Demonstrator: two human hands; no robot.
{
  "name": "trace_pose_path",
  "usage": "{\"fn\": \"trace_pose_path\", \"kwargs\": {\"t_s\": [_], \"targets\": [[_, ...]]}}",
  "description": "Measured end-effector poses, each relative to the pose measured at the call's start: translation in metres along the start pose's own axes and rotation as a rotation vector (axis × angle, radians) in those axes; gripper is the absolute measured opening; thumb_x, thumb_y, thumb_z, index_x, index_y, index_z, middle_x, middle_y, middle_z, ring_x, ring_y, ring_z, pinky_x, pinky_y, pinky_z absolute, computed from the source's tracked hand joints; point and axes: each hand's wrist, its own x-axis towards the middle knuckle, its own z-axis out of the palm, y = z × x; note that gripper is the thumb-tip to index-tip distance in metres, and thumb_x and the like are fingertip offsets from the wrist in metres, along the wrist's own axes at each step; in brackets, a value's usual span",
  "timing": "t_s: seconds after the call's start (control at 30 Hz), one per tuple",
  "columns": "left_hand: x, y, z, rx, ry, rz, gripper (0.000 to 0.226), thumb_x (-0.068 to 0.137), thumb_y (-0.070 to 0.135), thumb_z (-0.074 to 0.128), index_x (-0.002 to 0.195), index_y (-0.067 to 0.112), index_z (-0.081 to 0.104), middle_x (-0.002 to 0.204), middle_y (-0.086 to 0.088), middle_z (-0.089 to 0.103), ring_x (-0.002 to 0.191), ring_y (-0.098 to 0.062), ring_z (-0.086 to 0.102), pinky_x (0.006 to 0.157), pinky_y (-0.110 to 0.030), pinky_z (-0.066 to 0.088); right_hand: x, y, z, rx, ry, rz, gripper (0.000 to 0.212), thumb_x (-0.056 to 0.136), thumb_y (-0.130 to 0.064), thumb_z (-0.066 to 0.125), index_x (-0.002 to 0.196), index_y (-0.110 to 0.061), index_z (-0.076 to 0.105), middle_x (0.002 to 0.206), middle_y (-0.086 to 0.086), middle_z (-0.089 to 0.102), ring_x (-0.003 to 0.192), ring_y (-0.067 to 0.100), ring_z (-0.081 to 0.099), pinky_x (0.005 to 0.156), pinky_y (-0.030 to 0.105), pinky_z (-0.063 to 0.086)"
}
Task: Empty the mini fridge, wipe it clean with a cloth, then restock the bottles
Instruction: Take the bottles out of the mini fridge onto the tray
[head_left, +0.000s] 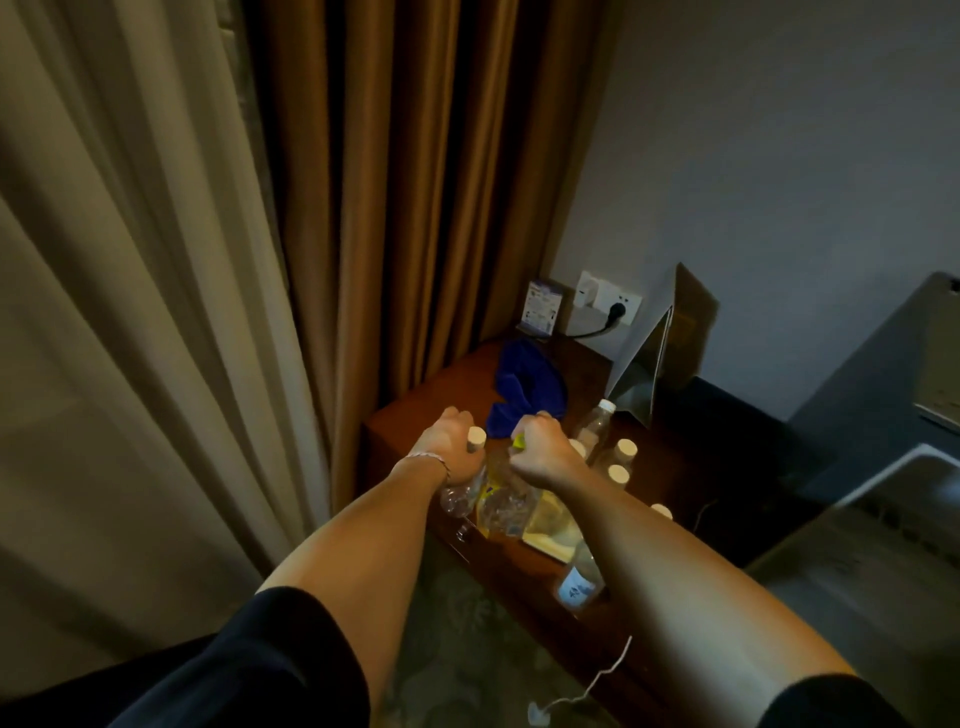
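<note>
My left hand grips a clear white-capped water bottle by its neck above the dark wooden side table. My right hand grips the top of a clear bottle with a yellow cap and yellow label. Several more white-capped bottles stand on the table to the right of my hands. A crumpled blue cloth lies on the table just beyond my hands. At the right edge stands the grey mini fridge; I cannot see inside it.
Brown and beige curtains hang left of the table. A folded card stand, a small sign and a wall socket with a black plug sit at the back. A white cord trails near the floor.
</note>
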Motion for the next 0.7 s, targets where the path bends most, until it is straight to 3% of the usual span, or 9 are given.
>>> {"fn": "trace_pose_path", "kwargs": {"t_s": [0.17, 0.47, 0.6, 0.7], "targets": [[0.018, -0.007, 0.011, 0.008, -0.046, -0.001, 0.021, 0.095, 0.027, 0.053, 0.109, 0.010, 0.049, 0.115, -0.008, 0.043, 0.085, -0.026, 0.051, 0.073, -0.038, 0.044, 0.019, 0.004, 0.012, -0.002, 0.003, 0.030, 0.006, 0.086, -0.011, 0.057, 0.082, -0.012, 0.052, 0.117, 0.018, 0.055, 0.097, 0.027, 0.053, 0.079, 0.038, 0.046], [0.041, -0.016, 0.028, 0.007, -0.031, 0.013, 0.021, 0.097, 0.024, 0.052, 0.111, 0.009, 0.050, 0.120, -0.009, 0.041, 0.098, -0.034, 0.056, 0.084, -0.043, 0.047, 0.046, 0.014, 0.024, 0.014, 0.010, 0.045, 0.008, 0.088, -0.014, 0.060, 0.090, -0.010, 0.053, 0.108, 0.017, 0.056, 0.101, 0.028, 0.052, 0.078, 0.039, 0.049], [0.049, -0.019, 0.024, -0.007, -0.046, 0.025, 0.020, 0.096, 0.026, 0.052, 0.109, 0.011, 0.050, 0.116, -0.007, 0.041, 0.096, -0.032, 0.056, 0.083, -0.044, 0.049, 0.047, 0.015, 0.026, 0.018, -0.040, 0.104, 0.012, 0.090, -0.015, 0.057, 0.099, -0.008, 0.056, 0.116, 0.011, 0.044, 0.090, 0.027, 0.053, 0.080, 0.036, 0.047], [0.053, -0.019, 0.019, 0.012, -0.069, 0.010, 0.021, 0.094, 0.026, 0.053, 0.109, 0.011, 0.050, 0.115, -0.007, 0.042, 0.095, -0.032, 0.057, 0.082, -0.043, 0.049, 0.051, 0.012, 0.024, 0.018, -0.040, 0.102, 0.009, 0.091, -0.014, 0.056, 0.099, -0.009, 0.056, 0.108, 0.008, 0.043, 0.088, 0.026, 0.051, 0.074, 0.035, 0.043]]}}
